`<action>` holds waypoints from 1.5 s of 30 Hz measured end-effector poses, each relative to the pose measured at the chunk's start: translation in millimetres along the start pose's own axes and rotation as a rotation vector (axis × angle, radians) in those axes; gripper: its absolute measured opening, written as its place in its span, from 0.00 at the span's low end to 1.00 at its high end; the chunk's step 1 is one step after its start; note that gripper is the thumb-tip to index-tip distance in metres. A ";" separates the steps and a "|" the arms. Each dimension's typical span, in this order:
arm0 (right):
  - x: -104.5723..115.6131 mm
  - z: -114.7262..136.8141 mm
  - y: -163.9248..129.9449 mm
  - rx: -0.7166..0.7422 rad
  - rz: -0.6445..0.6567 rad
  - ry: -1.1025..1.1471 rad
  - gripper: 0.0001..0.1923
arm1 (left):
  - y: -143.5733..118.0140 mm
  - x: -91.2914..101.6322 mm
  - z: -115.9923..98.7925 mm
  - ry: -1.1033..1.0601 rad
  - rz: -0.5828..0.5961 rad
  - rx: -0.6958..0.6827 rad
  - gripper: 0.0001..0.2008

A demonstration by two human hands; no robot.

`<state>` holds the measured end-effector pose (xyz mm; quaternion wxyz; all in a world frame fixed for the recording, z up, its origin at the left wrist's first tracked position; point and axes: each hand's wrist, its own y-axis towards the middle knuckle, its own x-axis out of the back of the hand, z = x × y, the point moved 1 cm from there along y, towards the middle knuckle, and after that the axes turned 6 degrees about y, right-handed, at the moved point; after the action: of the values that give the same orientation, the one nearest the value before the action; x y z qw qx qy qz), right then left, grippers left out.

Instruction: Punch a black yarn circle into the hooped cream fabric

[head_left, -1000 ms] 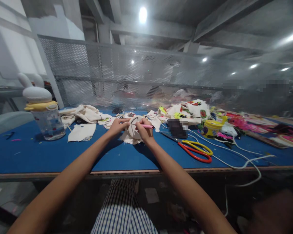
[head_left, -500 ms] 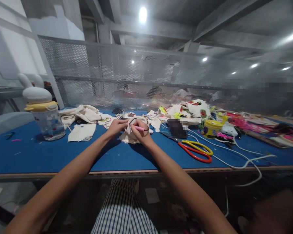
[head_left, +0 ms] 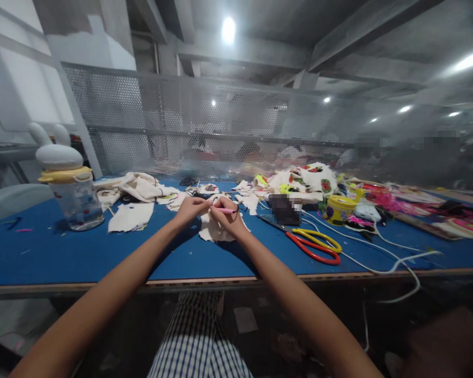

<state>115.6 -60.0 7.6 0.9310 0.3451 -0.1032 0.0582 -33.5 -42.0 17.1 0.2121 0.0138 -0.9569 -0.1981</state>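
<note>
Cream cloth (head_left: 216, 231), a small raw-edged scrap, lies on the blue tabletop (head_left: 102, 252) straight ahead of me, and both my hands meet over its far edge. My left hand (head_left: 191, 208) is curled closed, pinching the cloth's upper edge between fingertips and thumb. My right hand (head_left: 229, 220) is closed around a thin pink pen (head_left: 224, 210), which points left toward my left fingertips, nearly touching them. A dark curved line shows on the cloth near my fingers; I cannot tell what it is.

Risks, as I judge them: the pen tip sits so close to my left fingers that a slip could mark or jab them, and the limp cloth could bunch under the tip and spoil the line. Red and yellow scissors (head_left: 313, 245) lie near my right forearm, beside a white cable (head_left: 378, 270) that trails off the tabletop edge; a sweeping elbow could snag either. A rabbit-lidded bottle (head_left: 69, 191) stands well apart on the left.
</note>
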 end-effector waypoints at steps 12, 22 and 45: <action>0.6 -1.4 7.1 -0.136 -0.065 0.023 0.09 | 5.3 5.3 6.4 0.086 -0.005 -0.008 0.13; 2.6 -2.2 9.7 -0.200 -0.107 0.060 0.09 | 6.3 4.1 10.7 0.071 0.011 -0.035 0.14; 1.5 -2.4 1.6 0.018 0.210 -0.072 0.08 | 3.2 0.5 0.3 0.093 0.043 -0.033 0.13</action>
<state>117.1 -57.1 7.2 0.9124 0.3426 -0.1716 0.1438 -34.0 -39.0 18.3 0.2606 -0.0010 -0.9427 -0.2086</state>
